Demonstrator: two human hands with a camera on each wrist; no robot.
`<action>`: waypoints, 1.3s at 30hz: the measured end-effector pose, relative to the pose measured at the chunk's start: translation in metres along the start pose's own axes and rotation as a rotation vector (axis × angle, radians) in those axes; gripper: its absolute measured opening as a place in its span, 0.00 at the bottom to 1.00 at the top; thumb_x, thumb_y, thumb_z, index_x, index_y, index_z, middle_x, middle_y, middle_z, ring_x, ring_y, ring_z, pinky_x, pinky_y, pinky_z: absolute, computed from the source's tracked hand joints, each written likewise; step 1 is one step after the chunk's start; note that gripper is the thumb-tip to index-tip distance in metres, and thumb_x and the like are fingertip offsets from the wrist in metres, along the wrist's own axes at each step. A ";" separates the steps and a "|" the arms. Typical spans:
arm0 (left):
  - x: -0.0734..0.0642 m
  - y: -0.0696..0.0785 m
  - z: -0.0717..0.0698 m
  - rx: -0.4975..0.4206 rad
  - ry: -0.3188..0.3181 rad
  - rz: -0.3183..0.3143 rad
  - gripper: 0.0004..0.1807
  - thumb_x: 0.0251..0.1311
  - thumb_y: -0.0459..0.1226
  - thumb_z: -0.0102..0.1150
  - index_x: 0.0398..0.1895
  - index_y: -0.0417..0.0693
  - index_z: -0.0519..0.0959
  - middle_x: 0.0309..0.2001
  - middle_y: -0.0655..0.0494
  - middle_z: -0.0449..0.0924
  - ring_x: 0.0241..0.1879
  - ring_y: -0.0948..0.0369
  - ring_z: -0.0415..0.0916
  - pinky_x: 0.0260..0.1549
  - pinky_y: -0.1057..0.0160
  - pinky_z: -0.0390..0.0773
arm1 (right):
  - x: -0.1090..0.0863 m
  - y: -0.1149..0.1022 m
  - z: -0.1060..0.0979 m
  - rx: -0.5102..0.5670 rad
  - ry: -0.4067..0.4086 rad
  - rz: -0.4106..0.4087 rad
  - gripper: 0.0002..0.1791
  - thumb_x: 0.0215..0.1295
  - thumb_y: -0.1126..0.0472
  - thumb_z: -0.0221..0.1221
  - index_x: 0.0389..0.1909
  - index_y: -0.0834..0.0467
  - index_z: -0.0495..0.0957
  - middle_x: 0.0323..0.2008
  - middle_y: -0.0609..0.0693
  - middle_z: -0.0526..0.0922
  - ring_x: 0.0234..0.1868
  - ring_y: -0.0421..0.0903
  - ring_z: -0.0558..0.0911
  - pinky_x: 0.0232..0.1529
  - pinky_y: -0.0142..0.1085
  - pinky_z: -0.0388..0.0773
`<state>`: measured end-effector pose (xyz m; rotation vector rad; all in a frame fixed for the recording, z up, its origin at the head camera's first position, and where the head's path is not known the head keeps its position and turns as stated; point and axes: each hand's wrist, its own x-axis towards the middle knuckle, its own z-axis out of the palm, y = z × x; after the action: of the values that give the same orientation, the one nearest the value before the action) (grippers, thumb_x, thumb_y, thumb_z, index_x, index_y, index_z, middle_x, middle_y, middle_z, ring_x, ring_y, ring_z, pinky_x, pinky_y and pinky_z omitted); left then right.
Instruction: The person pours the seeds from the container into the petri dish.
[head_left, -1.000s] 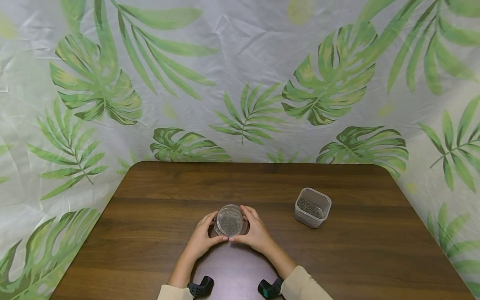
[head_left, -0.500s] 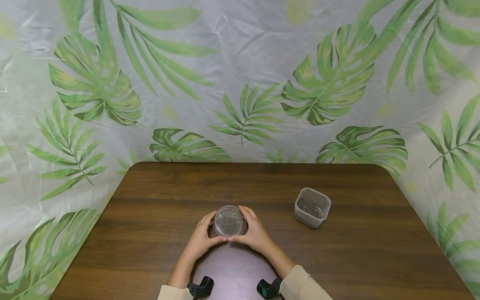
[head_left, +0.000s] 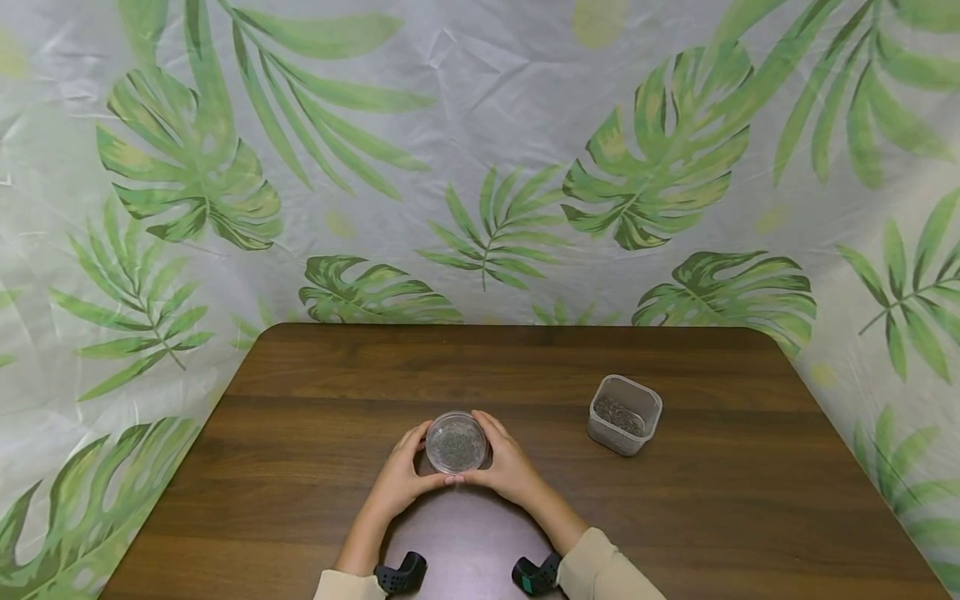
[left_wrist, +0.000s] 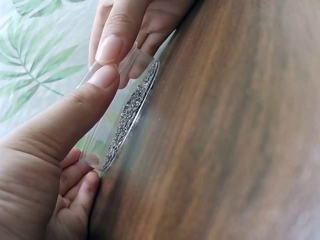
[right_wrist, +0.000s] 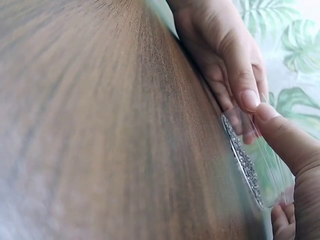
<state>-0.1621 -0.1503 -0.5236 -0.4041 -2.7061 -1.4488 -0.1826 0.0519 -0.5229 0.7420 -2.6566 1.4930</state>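
A clear, round petri dish [head_left: 456,443] holding a layer of small dark grains [left_wrist: 131,112] stands on the wooden table, between both hands in the head view. My left hand [head_left: 399,479] curves round its left side, thumb at the near edge. Round the right side curls my right hand [head_left: 512,468], its thumb meeting the left thumb. Seen from the side in the left wrist view, a thin clear lid [left_wrist: 89,75] lies over the dish, its edge beneath the thumbs. Whether the lid sits fully down cannot be told. The far fingers are partly hidden behind the dish.
An open, clear plastic tub [head_left: 625,415] with more dark grains at its bottom stands on the table [head_left: 315,375] to the right. Behind the table hangs a leaf-patterned sheet [head_left: 495,108]. Black bands [head_left: 402,573] are on both wrists.
The lid has shifted left and now lines up with the dish, where its edge stuck out to the right before. My right hand has moved slightly left; the left hand has barely moved.
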 end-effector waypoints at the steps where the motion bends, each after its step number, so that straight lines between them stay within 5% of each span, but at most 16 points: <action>1: 0.000 0.000 0.000 0.001 0.000 -0.002 0.51 0.35 0.51 0.72 0.64 0.40 0.60 0.60 0.46 0.61 0.53 0.52 0.67 0.52 0.50 0.63 | 0.000 0.000 0.000 -0.001 -0.003 0.001 0.54 0.38 0.46 0.71 0.65 0.63 0.55 0.63 0.56 0.59 0.62 0.51 0.61 0.57 0.47 0.60; 39: 0.000 0.003 0.000 0.052 -0.009 0.042 0.51 0.36 0.49 0.72 0.64 0.36 0.58 0.60 0.43 0.61 0.55 0.49 0.63 0.51 0.47 0.63 | 0.000 -0.005 0.002 -0.054 -0.051 -0.002 0.57 0.40 0.42 0.69 0.66 0.66 0.52 0.64 0.60 0.57 0.63 0.53 0.59 0.58 0.47 0.58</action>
<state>-0.1611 -0.1491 -0.5211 -0.4625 -2.7182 -1.3658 -0.1800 0.0485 -0.5203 0.7898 -2.7201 1.4149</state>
